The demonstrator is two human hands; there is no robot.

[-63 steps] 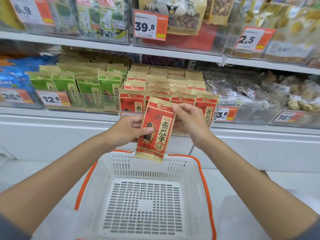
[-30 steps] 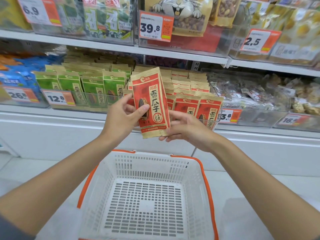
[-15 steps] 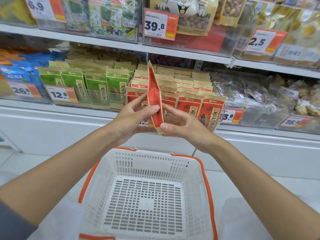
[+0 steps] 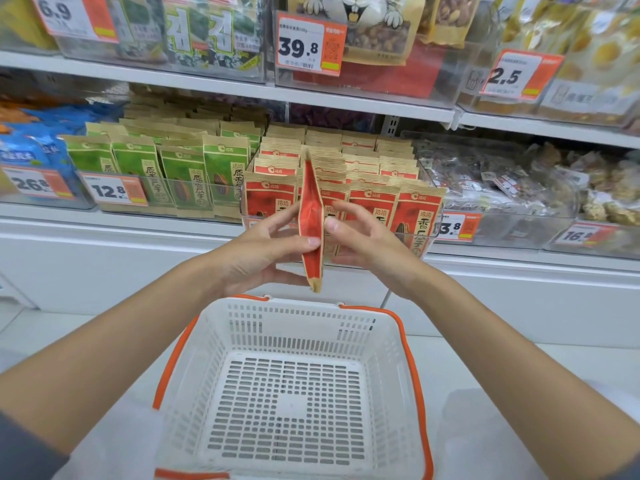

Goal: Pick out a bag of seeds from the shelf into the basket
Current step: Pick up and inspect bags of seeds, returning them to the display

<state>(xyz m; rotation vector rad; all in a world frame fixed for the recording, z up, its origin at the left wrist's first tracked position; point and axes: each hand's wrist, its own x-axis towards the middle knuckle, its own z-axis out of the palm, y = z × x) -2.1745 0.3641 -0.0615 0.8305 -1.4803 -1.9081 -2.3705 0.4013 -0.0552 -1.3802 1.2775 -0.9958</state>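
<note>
Over white basket (image 4: pixel 298 327), red seed bag (image 4: pixel 310 216), edge-on

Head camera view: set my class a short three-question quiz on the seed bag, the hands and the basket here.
1. True or false: the red seed bag already lies in the white basket.
2. Left hand and right hand: which touches the bag? A) left only B) right only C) both
3. Fill in: the price tag in front of the green seed bags reads ___.
Key: 1 false; 2 C; 3 12.8
</note>
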